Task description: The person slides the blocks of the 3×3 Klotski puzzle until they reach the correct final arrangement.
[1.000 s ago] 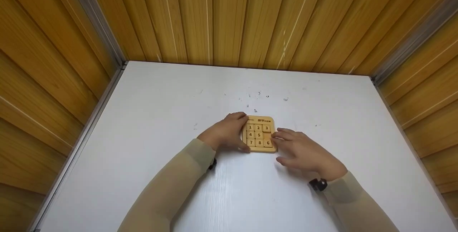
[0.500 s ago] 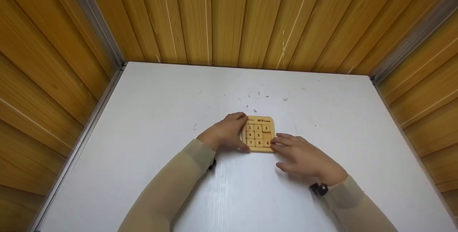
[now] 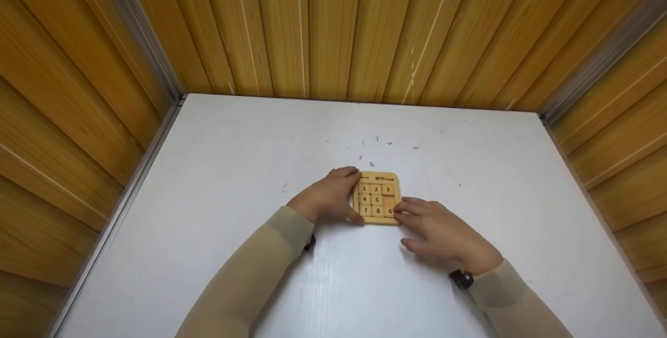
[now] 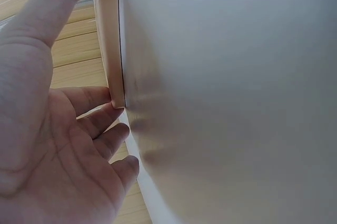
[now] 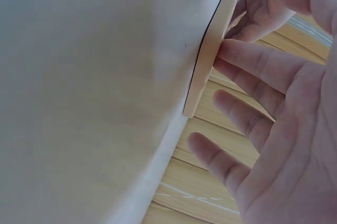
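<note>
A wooden sliding number puzzle (image 3: 378, 220) lies flat on the white table in the head view. Its tiles read 1, 2, 3 along the top, 4, 5 and a gap in the middle row, then 7, 8 and the 6 tile (image 3: 390, 211). My left hand (image 3: 331, 195) grips the frame's left side, thumb at the near corner and fingers at the far one. In the left wrist view, fingertips meet the wooden edge (image 4: 109, 50). My right hand (image 3: 443, 231) reaches in from the right, loosely extended fingertips at the 6 tile, thumb apart from the frame.
The white table (image 3: 234, 145) carries small dark scuffs beyond the puzzle. Wood-panelled walls (image 3: 333, 30) with metal corner posts enclose its back and both sides. A dark wrist device (image 3: 461, 278) sits at the right sleeve cuff.
My right fingertips have shifted toward me along the puzzle's right edge, from beside the gap to the 6 tile. The left hand keeps its grip, and the tiles stay in the same order.
</note>
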The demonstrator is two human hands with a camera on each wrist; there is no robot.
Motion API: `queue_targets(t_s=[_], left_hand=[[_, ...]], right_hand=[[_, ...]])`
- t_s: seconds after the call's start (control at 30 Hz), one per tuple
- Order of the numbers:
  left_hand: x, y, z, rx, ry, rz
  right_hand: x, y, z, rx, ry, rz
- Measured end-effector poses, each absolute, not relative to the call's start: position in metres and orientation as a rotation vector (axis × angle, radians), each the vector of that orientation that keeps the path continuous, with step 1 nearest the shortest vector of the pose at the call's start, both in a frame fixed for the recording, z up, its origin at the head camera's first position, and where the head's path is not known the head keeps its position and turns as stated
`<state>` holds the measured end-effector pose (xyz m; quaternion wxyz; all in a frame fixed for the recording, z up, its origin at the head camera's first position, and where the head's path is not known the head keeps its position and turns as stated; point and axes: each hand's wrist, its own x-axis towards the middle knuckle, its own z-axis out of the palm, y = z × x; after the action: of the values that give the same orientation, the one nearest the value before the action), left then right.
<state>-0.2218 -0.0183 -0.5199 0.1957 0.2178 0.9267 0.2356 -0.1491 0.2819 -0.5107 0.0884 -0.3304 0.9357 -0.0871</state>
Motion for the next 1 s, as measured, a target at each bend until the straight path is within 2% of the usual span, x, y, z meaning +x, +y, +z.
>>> queue_targets(t_s=[0.43, 1.0], left_hand=[[-0.222, -0.011, -0.516, 0.614, 2.627, 0.611], [-0.223, -0.013, -0.517, 0.613, 2.616, 0.623]], right_hand=[[-0.15, 0.283, -0.512, -0.948, 2.795, -0.205], [-0.16, 0.287, -0.514, -1.026, 2.796, -0.243]])
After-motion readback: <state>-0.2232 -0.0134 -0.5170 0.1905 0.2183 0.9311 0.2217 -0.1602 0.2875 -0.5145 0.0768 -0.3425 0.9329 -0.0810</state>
